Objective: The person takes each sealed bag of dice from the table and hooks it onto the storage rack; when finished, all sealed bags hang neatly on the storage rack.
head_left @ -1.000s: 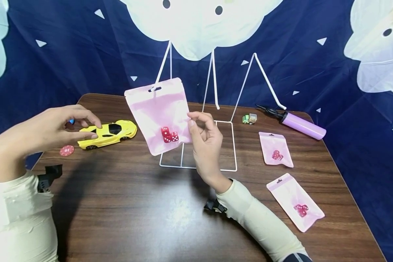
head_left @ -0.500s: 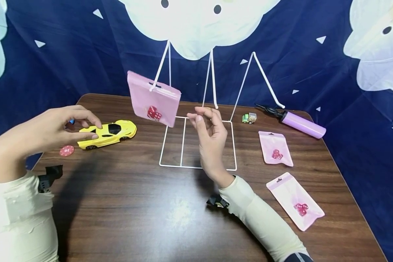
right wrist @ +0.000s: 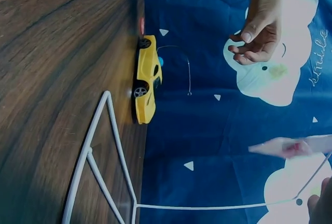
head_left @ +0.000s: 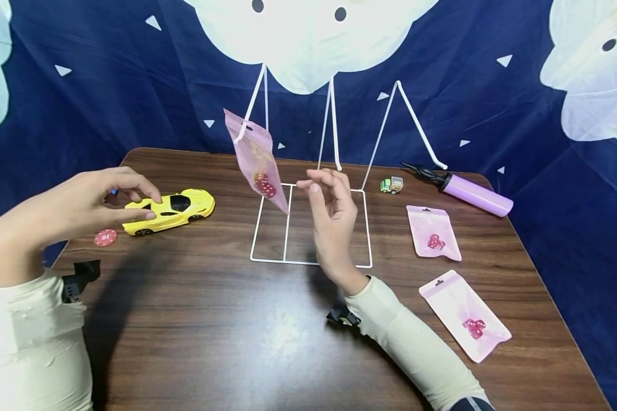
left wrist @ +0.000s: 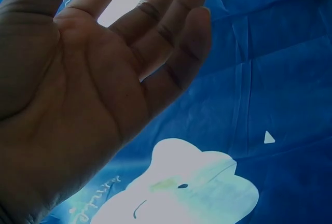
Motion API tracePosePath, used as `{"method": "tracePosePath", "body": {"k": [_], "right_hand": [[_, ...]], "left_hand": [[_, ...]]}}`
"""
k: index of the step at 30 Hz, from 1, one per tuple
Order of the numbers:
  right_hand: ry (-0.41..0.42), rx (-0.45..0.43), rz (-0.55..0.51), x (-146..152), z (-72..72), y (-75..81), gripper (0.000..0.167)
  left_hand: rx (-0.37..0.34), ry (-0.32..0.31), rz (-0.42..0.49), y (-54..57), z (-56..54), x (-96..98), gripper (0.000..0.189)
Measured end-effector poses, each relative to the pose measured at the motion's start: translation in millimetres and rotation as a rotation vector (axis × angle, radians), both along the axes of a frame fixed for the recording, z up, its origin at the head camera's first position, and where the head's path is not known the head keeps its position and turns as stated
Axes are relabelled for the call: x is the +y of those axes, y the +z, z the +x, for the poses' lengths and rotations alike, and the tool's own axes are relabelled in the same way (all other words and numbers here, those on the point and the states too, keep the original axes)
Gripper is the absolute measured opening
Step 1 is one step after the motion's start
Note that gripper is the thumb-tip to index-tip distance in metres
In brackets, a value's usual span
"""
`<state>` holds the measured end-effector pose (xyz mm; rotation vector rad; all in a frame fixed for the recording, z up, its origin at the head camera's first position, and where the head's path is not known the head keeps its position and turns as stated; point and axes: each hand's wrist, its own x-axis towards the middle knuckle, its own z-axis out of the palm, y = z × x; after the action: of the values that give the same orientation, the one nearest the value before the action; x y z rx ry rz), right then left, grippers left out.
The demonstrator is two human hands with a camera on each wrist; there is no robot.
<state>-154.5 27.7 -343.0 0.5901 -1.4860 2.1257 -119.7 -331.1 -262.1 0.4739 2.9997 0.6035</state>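
Observation:
A pink zip pouch [head_left: 248, 145] with red dice [head_left: 264, 185] inside hangs by its slot from the left arm of a white wire rack [head_left: 286, 228]. It is turned partly edge-on and tilted. My right hand [head_left: 335, 225] is held in the air just right of the pouch, apart from it, fingers loosely bent around nothing. Over the back of a yellow toy car [head_left: 172, 208] hovers my left hand [head_left: 89, 200], thumb and fingers apart, holding nothing. The left wrist view shows that bare palm [left wrist: 93, 79]. In the right wrist view the pouch [right wrist: 290, 148] appears blurred.
Two more pink pouches with red dice, an upper one [head_left: 427, 222] and a lower one [head_left: 457, 308], lie at the right. Behind them are a purple hand pump [head_left: 475, 195] and a small toy truck [head_left: 392, 185]. A red poker chip [head_left: 105, 237] lies at the left.
My right hand has let go of the pouch and moved slightly right. The pouch has swung and twisted on the rack's arm. The left hand has stayed in place.

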Motion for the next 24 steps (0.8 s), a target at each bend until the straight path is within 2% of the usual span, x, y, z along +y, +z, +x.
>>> {"method": "tracePosePath", "body": {"k": [4, 10, 17, 24], "right_hand": [[-0.029, 0.024, 0.029, 5.1, -0.4, -2.4, 0.024], [-0.045, 0.039, 0.022, 19.8, -2.7, -5.9, 0.02], [-0.069, 0.029, 0.027, 39.6, -5.6, -6.3, 0.019], [-0.118, 0.026, -0.024, 53.4, -9.1, -8.8, 0.012]], "left_hand": [[-0.043, 0.001, 0.01, -1.5, -1.3, 2.6, 0.032], [-0.036, -0.029, 0.015, -3.6, -5.8, 7.9, 0.033], [-0.037, -0.079, -0.024, -8.0, -12.7, 14.9, 0.03], [-0.104, -0.139, 0.004, -14.9, -18.3, 25.7, 0.029]]}}
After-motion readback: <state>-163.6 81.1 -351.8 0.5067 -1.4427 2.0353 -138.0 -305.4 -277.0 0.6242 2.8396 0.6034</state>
